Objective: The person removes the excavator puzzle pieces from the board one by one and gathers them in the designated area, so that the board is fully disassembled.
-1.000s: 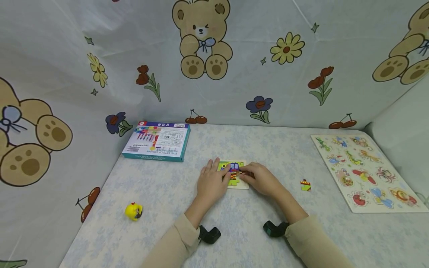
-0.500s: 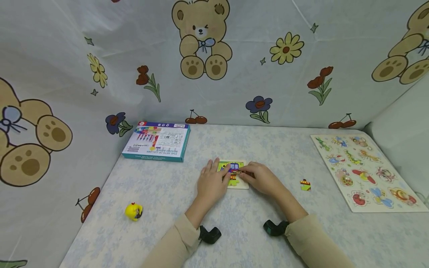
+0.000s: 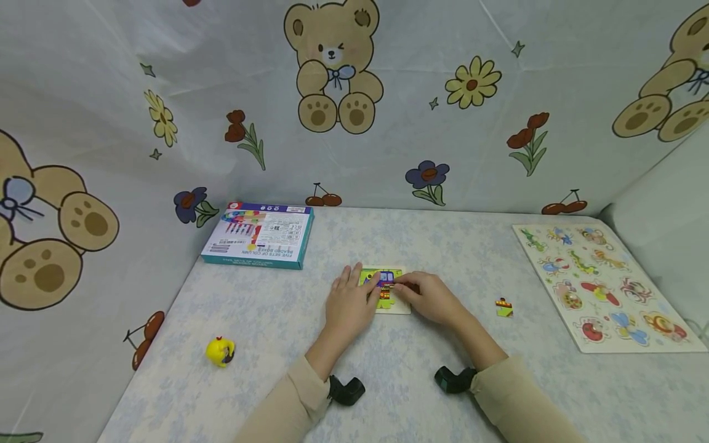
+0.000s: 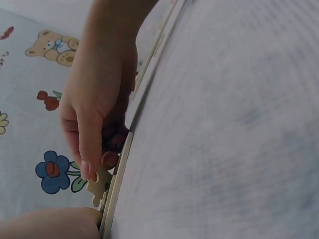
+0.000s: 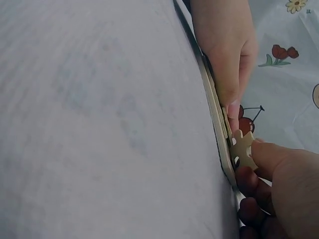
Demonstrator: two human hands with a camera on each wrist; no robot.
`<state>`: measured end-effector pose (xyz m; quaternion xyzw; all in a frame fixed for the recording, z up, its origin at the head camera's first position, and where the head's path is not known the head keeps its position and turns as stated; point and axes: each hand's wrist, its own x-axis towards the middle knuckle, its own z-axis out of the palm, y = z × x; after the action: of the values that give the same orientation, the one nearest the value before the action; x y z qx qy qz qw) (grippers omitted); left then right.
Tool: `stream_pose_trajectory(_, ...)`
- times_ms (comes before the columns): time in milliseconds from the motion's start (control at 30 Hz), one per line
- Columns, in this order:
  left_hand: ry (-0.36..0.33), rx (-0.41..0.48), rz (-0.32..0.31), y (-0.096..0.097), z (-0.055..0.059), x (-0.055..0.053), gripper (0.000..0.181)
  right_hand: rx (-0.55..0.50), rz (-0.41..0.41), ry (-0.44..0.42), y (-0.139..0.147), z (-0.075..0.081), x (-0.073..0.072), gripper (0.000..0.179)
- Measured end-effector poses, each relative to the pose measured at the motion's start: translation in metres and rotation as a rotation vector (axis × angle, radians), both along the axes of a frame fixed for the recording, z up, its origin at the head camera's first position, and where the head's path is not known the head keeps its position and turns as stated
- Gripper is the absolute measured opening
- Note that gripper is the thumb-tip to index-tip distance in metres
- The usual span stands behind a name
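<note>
A small jigsaw puzzle board [image 3: 400,309] with a picture of a purple and yellow vehicle lies on the table between both hands. My left hand [image 3: 350,301] rests on its left side, fingers extended and thumb across the picture. My right hand [image 3: 434,298] pinches a wooden puzzle piece [image 5: 243,152] between thumb and fingers at the board's right side. Both wrist views show this piece tilted up from the board, its plain knobbed side visible. Its printed face is mostly hidden by the fingers. Another puzzle piece [image 3: 504,307], green with red and yellow, lies loose to the right.
A flat white and teal box [image 3: 257,237] lies at the back left. Near the left edge sits a yellow toy [image 3: 220,351]. At the right lies a large board [image 3: 606,286] with insect pictures. A bear-print cloth [image 3: 388,154] hangs behind the table.
My right fingers, with the puzzle piece, have shifted slightly left over the board. The left hand stays in place.
</note>
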<state>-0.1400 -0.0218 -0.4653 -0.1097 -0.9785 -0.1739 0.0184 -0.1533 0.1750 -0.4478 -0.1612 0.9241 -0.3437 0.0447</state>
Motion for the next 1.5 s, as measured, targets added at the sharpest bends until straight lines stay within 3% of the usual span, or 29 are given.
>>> stream_pose_trajectory(200,-0.001,0.01,0.002,-0.0004,-0.0003,0.0007,0.042,-0.079,-0.081,-0.095,-0.0041,0.003,0.0003,0.024)
stream_pose_trajectory(467,0.003,0.007,-0.002,-0.0007,0.0002,0.001,0.042,-0.096,-0.149,-0.16,-0.0063,0.0071,0.0007,0.034)
stream_pose_trajectory(833,0.003,0.019,-0.003,-0.0015,-0.0012,0.0006,0.042,-0.075,-0.151,-0.211,-0.0073,0.0098,-0.0006,0.035)
stream_pose_trajectory(1500,0.015,0.045,-0.008,-0.0028,-0.0073,0.0003,0.043,-0.087,-0.109,-0.145,0.0015,0.0073,0.003,0.035)
